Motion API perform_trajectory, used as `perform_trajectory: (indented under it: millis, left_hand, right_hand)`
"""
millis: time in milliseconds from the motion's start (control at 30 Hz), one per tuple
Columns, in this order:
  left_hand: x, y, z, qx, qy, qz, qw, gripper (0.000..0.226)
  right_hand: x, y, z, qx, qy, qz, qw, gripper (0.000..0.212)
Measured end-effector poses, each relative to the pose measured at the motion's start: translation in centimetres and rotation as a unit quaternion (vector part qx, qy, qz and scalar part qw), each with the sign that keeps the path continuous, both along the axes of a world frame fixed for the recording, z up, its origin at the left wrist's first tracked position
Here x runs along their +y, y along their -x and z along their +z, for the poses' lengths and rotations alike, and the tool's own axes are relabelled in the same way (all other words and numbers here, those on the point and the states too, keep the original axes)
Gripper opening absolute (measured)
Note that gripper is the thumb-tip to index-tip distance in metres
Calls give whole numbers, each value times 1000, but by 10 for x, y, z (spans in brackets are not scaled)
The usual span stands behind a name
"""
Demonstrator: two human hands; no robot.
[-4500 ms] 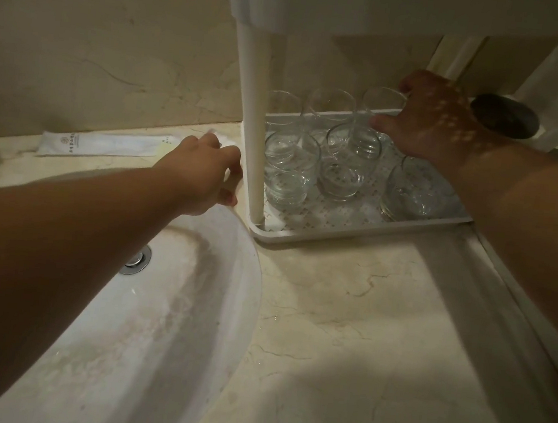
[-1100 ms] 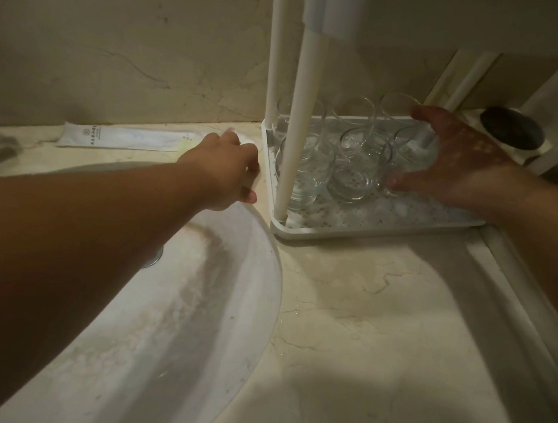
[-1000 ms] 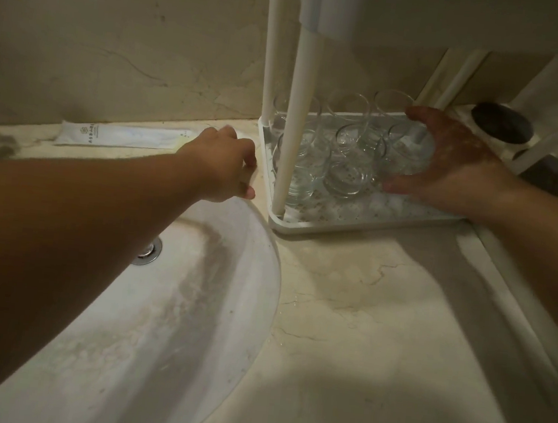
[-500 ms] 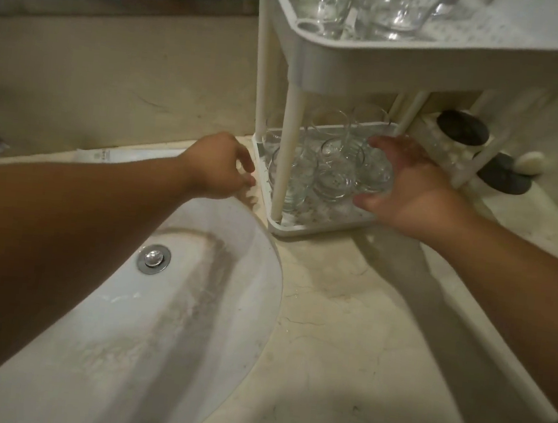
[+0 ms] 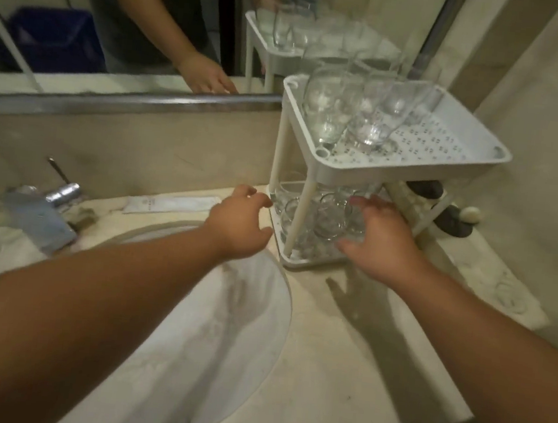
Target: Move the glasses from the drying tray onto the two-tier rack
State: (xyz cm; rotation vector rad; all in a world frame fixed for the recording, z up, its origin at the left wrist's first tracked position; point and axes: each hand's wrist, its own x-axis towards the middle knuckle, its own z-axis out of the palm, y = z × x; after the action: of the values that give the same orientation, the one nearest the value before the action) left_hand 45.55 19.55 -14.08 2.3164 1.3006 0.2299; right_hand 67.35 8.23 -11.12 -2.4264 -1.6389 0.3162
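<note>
Since half a second ago the view has tipped up, so the rack's upper tier (image 5: pixel 447 167) now shows whole along with the mirror (image 5: pixel 118 22) behind it, and the right hand (image 5: pixel 381 242) has drawn back a little toward the front edge of the lower tier (image 5: pixel 313 263), while the left hand (image 5: pixel 238 227) has kept its place by the rack's near-left corner.

Several tall clear glasses (image 5: pixel 350 112) stand crowded on the left and back part of the upper tier; its perforated floor is bare at the right. The lower tier holds a cluster of short tumblers (image 5: pixel 330 216), close together, partly hidden behind the white front post (image 5: pixel 299 220).

Right hand: fingers spread and nearly straight, reaching over the front right of the lower tier beside the tumblers. Whether the fingertips touch a glass cannot be told; they are not wrapped round one. Left hand: fingers loosely curled, holding nothing, hovering between the sink (image 5: pixel 222 343) and the rack's left side.

On the marble bench (image 5: pixel 341 355), a long white sachet (image 5: pixel 171 203) lies along the wall behind the left hand, and a chrome tap (image 5: pixel 59 195) sits farther left. Two dark round objects (image 5: pixel 452 222) and a small pale oval one (image 5: pixel 472 214) lie behind the rack on the right.
</note>
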Motion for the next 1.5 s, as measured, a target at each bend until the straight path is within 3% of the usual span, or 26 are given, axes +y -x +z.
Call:
perform_trajectory:
  millis: [200,400,667,867,1067,1400,1500]
  left_hand:
    - [-45,20,55,-11,-5,-22,1000,53]
    - [-77,33,99,-31,-53,-41,997,53]
    - [-80,17,141,-104,-107,10,989,53]
    - [-63,-16,168,-121,-148,52,980,55]
    - [-45,-63,178,-163,-157,117,967,67]
    - [-33,-128,150,-282,-105,275,913,89]
    - [-29,-136,146,-275,-111,325,898,93]
  right_hand:
    - [-43,35,43,48,19,26,998,72]
    - [-79,55,89,58,-99,31,993,43]
    - [-72,33,139,64,-179,41,981,41]
    - [-41,-7,159,46,-207,36,977,49]
    - [6,-51,163,82,-227,66,968,66]
    - [63,-78,130,217,-235,60,945,94]
    - [69,-68,122,285,-228,24,931,97]
